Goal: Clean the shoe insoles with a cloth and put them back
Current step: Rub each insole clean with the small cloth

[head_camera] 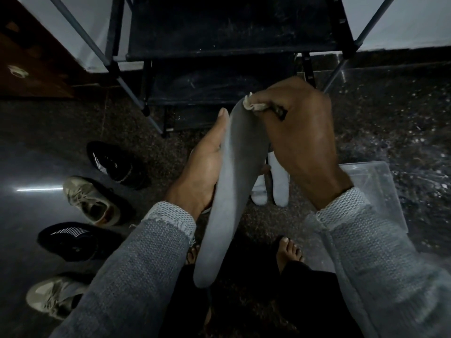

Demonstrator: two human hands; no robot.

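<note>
Grey insole (234,191) ran 6-to-12 o'clock, left hand (207,164) cupping its 9 o'clock edge with thumb straight, right hand (300,140) fingers pinching cloth (256,106) on the 12 o'clock tip.

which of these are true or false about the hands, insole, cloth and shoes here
1. The left hand holds the grey insole. True.
2. The right hand is empty. False: it grips a cloth against the insole's far end.
3. Four shoes lie on the floor to the left. True.
4. The insole sits inside a shoe. False: it is held up in the air.
5. A clear plastic container lies on the right. True.
</note>
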